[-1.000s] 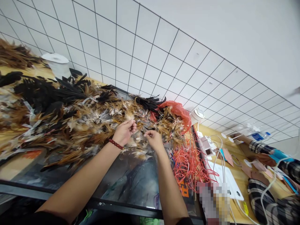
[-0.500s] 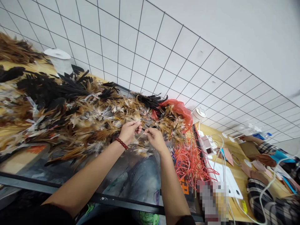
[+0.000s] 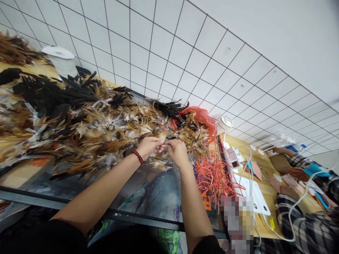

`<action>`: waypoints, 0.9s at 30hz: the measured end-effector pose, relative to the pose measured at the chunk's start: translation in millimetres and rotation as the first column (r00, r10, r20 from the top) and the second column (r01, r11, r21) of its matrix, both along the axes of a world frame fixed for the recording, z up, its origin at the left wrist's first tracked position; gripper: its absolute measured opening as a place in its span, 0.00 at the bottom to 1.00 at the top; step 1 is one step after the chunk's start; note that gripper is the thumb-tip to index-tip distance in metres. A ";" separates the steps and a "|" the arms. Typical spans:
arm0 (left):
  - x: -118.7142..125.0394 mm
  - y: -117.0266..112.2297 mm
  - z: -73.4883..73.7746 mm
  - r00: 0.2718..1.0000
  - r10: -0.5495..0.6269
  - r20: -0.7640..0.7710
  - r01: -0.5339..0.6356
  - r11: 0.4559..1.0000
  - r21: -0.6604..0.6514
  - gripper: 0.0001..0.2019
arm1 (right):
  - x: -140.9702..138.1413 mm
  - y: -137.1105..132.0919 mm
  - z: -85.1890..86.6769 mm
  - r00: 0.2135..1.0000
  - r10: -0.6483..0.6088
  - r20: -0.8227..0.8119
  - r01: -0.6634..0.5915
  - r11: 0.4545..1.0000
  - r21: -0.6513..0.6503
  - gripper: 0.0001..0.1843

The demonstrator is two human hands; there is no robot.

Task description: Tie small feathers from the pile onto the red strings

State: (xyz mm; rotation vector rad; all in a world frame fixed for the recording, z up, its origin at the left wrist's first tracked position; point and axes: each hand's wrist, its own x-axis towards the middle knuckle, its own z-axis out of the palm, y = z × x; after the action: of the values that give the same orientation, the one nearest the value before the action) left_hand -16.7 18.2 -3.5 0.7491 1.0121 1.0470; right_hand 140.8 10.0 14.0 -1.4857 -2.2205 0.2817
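My left hand (image 3: pixel 150 147), with a dark red bead bracelet (image 3: pixel 138 157) at its wrist, is closed in a pinch. A small tan feather (image 3: pixel 162 134) shows at its fingertips. Close beside it, the fingertips of my right hand (image 3: pixel 177 152) are pinched and meet the left fingers; what they hold is too small to make out. Both hands are above the near edge of a wide heap of brown and cream feathers (image 3: pixel 111 132). Black feathers (image 3: pixel 39 93) lie along the back and left of that heap.
A red plastic bag (image 3: pixel 205 120) and tangled red cords (image 3: pixel 212 174) lie to the right. A white spool (image 3: pixel 62 60) stands at back left, below the wire grid (image 3: pixel 148 53). Further right are a white power strip (image 3: pixel 255 197), cables and a co-worker's plaid sleeves (image 3: pixel 293 220).
My hands have come together; the gap between their fingertips has closed. My right hand has shifted slightly upward. The view has turned slightly.
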 end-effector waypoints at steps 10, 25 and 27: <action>-2.8 1.9 0.0 0.966 -0.117 -0.231 0.142 0.985 0.095 0.09 | 1.2 -2.1 2.5 0.998 -0.047 -0.037 0.047 0.999 -0.012 0.13; -6.5 5.2 2.5 0.997 0.022 0.072 -0.030 0.994 0.102 0.12 | 23.2 18.6 -18.6 0.828 -0.167 -0.535 0.182 0.983 -0.025 0.14; -7.0 6.4 3.4 0.989 0.096 0.111 -0.107 0.989 0.098 0.13 | 30.9 18.9 -19.1 0.881 -0.212 -0.424 0.241 0.970 0.015 0.12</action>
State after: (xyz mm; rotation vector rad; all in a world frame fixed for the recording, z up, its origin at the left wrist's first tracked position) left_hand -23.7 24.6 -0.1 0.7235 0.9176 1.2229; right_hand 171.6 28.8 -5.1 -1.4702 -1.6842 0.4040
